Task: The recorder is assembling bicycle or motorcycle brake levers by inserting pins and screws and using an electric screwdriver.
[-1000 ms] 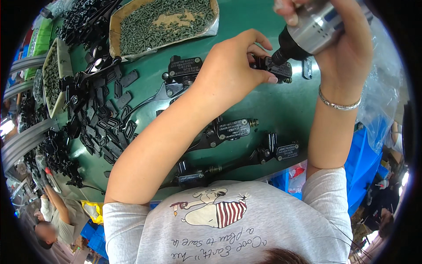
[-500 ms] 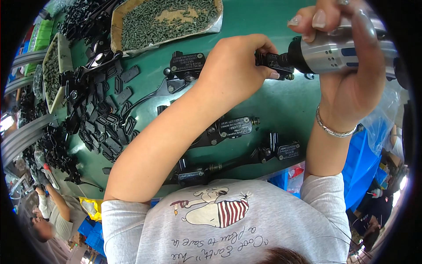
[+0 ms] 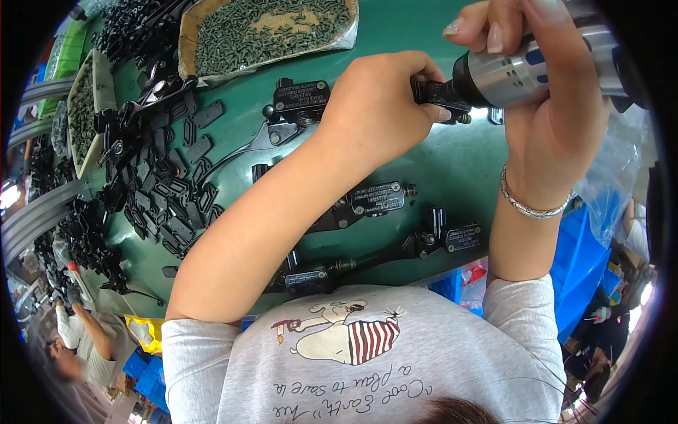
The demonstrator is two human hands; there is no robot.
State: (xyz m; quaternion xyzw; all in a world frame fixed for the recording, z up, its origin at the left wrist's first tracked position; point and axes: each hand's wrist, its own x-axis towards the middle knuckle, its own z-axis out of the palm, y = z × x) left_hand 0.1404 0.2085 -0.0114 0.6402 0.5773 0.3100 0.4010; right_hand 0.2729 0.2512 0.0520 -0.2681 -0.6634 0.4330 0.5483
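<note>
A black brake reservoir assembly (image 3: 458, 108) is held under the fingers of my left hand (image 3: 374, 106), which is closed around it; much of it is hidden. My right hand (image 3: 558, 127) is wrapped around a silver power screwdriver (image 3: 505, 76) with a black nose. That nose is at the top of the held part, and its bit cannot be seen. Left of my left hand lies another brake lever assembly (image 3: 300, 102). Two more, a middle one (image 3: 378, 200) and a front right one (image 3: 462, 239), rest on the green table, with another black cylinder piece (image 3: 307, 280) near its front edge.
A cardboard tray (image 3: 186, 53) of small dark screws stands at the back, and a narrower tray (image 3: 108, 81) at the left. Loose black covers (image 3: 166, 187) are heaped on the green table (image 3: 452, 169). Blue bins (image 3: 579, 261) stand at the right. A co-worker (image 3: 99, 339) is at lower left.
The screwdriver has shifted left and tilted, its nose closer to the part, so the shaft seen before no longer shows. My right hand moved with it; my left hand stays nearly in place.
</note>
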